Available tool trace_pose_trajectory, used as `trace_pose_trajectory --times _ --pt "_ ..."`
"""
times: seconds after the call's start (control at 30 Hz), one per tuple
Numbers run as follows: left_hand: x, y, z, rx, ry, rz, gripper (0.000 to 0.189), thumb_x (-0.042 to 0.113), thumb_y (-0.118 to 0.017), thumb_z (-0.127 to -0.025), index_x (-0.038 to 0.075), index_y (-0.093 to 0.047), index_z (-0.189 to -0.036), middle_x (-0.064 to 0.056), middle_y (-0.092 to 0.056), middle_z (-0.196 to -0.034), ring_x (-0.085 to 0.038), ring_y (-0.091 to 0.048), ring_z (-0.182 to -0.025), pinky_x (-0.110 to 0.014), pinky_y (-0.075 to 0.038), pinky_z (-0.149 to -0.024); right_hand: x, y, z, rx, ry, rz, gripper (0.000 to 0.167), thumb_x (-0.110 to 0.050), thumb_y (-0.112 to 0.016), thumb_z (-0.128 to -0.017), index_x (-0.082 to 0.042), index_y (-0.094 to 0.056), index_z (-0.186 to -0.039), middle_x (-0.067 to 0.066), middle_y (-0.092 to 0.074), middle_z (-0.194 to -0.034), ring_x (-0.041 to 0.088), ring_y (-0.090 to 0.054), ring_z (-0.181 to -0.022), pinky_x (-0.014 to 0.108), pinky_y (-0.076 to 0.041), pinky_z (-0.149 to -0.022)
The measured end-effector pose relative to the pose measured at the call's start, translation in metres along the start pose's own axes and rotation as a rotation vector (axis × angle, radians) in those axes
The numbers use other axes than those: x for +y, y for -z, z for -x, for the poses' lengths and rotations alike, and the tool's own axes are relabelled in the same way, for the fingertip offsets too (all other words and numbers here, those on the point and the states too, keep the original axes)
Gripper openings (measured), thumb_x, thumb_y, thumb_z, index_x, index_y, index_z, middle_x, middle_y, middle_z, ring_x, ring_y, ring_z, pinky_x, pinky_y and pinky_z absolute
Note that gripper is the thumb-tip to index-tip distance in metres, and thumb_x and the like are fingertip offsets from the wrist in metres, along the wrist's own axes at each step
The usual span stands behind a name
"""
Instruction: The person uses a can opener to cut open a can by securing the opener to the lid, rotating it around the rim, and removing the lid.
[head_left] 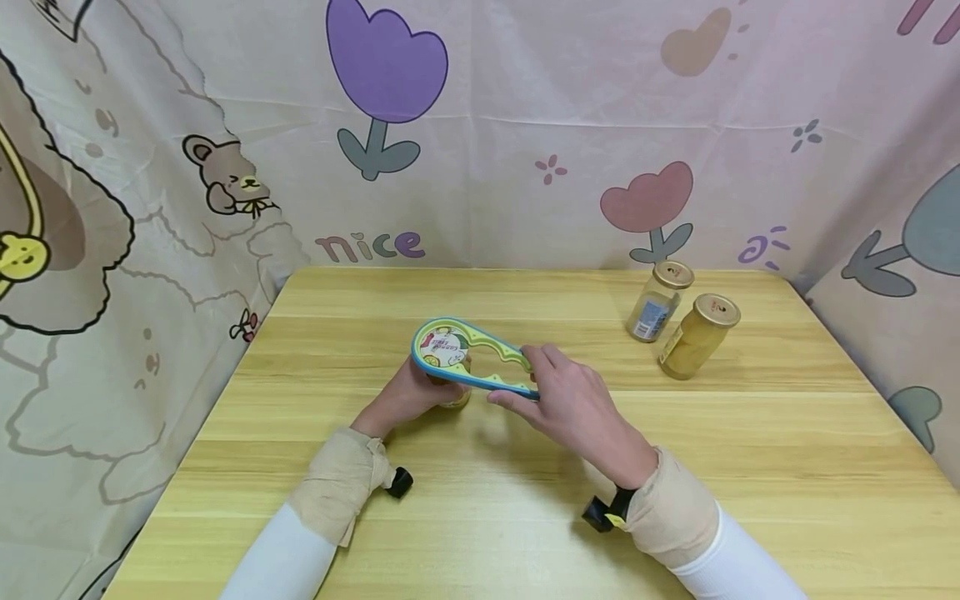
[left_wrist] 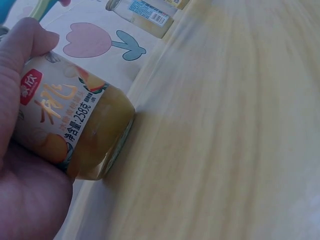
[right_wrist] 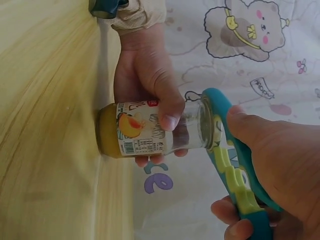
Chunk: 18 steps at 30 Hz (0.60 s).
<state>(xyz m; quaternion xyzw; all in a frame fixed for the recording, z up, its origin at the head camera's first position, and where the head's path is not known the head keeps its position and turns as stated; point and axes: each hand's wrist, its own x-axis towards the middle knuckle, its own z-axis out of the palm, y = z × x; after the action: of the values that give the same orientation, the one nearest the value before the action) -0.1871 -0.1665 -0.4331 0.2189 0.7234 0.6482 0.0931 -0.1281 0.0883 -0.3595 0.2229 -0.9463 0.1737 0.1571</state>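
Observation:
My left hand [head_left: 408, 393] grips a glass jar of peaches [right_wrist: 134, 131], fingers and thumb wrapped round its sides. The jar has a white peach label and yellowish contents at the bottom; its base is at the tabletop. Over its top sits a blue and yellow-green jar opener [head_left: 480, 381], with a white printed disc [head_left: 442, 347] in its wide end. The opener's far ends are in my right hand [head_left: 576, 410], thumb on the near arm and fingers on the other. In the right wrist view, the opener's wide end covers the jar's lid.
Two more jars stand at the back right of the wooden table [head_left: 750, 467]: a mostly clear jar [head_left: 651, 310] with a blue label, and a yellow-filled jar [head_left: 692, 346] nearer me. Behind the table hangs a patterned cloth [head_left: 510, 75].

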Motion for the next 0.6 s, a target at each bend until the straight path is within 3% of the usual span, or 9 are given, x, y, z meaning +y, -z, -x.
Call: trace_pose_trajectory --times 0.27,0.6 --pt "-0.001 0.0 -0.0003 -0.015 -0.01 0.018 0.057 -0.005 -0.077 -0.083 -0.001 -0.052 -0.135 -0.038 -0.056 -0.128 -0.006 -0.063 -0.102 -0.02 -0.053 -0.089 -0.0049 0.0044 0.0017 -0.008 0.001 0.038 0.062 -0.064 -0.075 -0.085 -0.01 -0.064 -0.112 -0.001 -0.053 -0.079 0.012 -0.043 -0.054 0.024 -0.033 -0.045" --pt "0.0006 -0.0002 -0.0005 -0.025 0.008 0.015 0.058 -0.004 -0.077 -0.084 0.001 -0.052 -0.135 -0.034 -0.058 -0.129 -0.009 -0.062 -0.106 -0.02 -0.052 -0.094 -0.0086 0.0089 0.0044 0.001 0.029 0.067 0.066 -0.06 -0.075 -0.087 -0.005 -0.065 -0.121 0.002 -0.06 -0.084 0.013 -0.047 -0.056 0.024 -0.038 -0.046"
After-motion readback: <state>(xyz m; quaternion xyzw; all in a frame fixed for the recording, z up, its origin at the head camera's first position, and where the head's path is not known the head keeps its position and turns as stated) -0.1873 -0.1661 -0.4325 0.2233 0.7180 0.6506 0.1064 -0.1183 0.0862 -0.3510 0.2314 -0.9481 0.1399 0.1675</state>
